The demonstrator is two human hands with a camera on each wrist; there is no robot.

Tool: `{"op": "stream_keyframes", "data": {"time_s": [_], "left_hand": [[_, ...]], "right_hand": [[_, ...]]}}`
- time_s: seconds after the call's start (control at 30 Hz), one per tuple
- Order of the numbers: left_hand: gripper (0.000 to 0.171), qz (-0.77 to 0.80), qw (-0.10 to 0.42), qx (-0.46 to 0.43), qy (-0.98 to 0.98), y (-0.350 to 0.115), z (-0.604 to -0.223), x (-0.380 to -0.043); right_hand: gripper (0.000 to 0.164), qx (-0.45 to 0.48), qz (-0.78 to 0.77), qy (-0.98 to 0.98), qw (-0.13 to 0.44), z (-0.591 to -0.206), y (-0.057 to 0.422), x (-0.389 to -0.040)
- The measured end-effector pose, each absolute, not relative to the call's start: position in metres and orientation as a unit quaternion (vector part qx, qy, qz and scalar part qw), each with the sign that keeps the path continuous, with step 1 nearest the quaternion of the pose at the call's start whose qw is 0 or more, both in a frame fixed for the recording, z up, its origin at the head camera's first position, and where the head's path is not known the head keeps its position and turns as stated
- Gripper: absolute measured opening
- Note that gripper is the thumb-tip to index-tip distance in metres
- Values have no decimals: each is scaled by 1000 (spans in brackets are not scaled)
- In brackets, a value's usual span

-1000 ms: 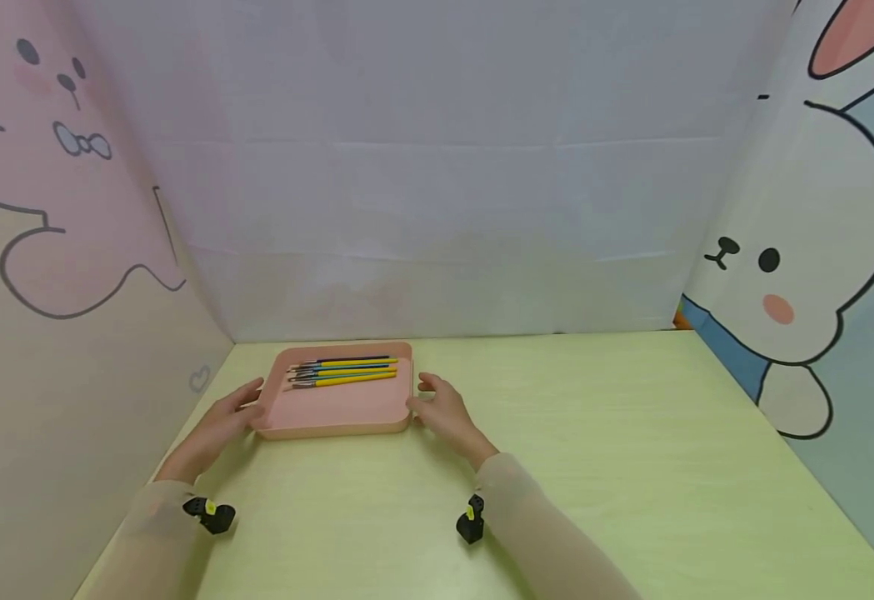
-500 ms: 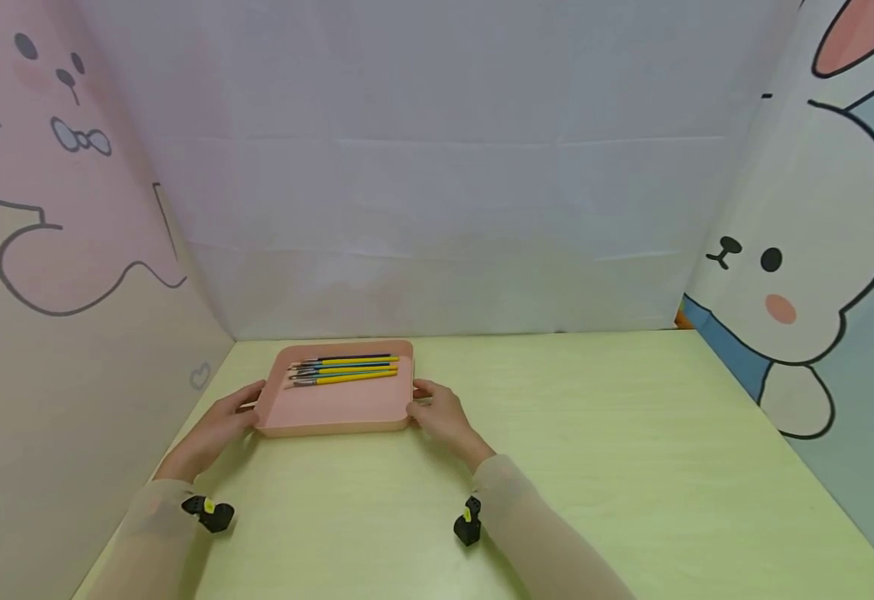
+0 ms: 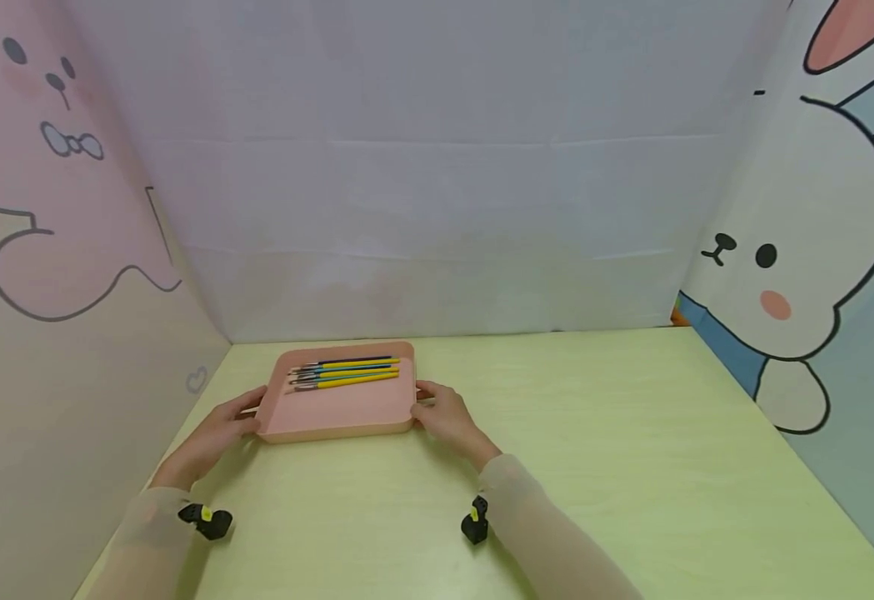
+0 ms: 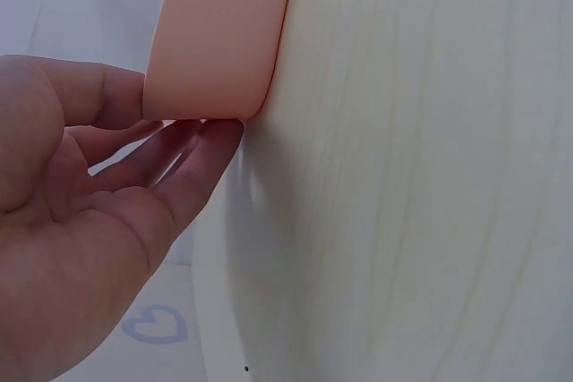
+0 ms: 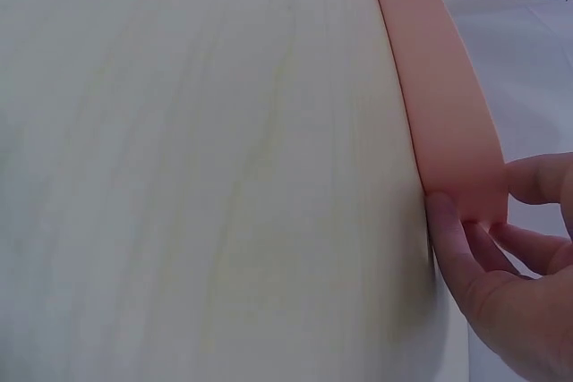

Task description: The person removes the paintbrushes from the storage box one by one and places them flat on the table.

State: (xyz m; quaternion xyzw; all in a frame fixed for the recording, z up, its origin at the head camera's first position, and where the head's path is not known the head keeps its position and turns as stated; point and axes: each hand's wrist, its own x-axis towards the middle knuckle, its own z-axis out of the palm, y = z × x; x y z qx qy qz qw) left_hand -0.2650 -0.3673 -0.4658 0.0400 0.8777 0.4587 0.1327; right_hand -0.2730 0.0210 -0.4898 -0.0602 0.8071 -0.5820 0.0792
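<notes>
A pink rectangular tray (image 3: 337,412) lies at the far left of the table. Several slim paintbrushes (image 3: 354,373) with yellow and blue handles lie side by side in its back half. My left hand (image 3: 215,429) grips the tray's left end. In the left wrist view, one digit of that hand (image 4: 94,194) meets the tray's rim, and other fingertips are at the wall's lower corner. My right hand (image 3: 450,419) holds the right end. The right wrist view shows this hand (image 5: 515,284) with digits at the rim and the lower edge of the wall (image 5: 448,105).
A pale wood-grain table (image 3: 556,450) stretches to the front and right. Behind it hangs a plain white sheet (image 3: 437,233). Side panels with cartoon animals close in the left (image 3: 69,375) and the right (image 3: 856,350). The left forearm runs close along the left panel.
My right hand's fingers, earlier spread beside the tray, have come in against its right end. The left hand stays at the left end. The tray and brushes have hardly shifted.
</notes>
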Motion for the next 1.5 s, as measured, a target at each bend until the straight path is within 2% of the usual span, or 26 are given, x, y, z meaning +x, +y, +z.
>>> {"op": "stream_keyframes", "data": {"time_s": [0.83,1.5], "left_hand": [[75,463,149,47,872,-337,-467,-254],[70,453,134,63,879,-283,-464,-236]], "right_hand": [[58,-73,-564,818,84,-488,58,-262],[56,-63,-556,824,85,-481,107,-243]]}}
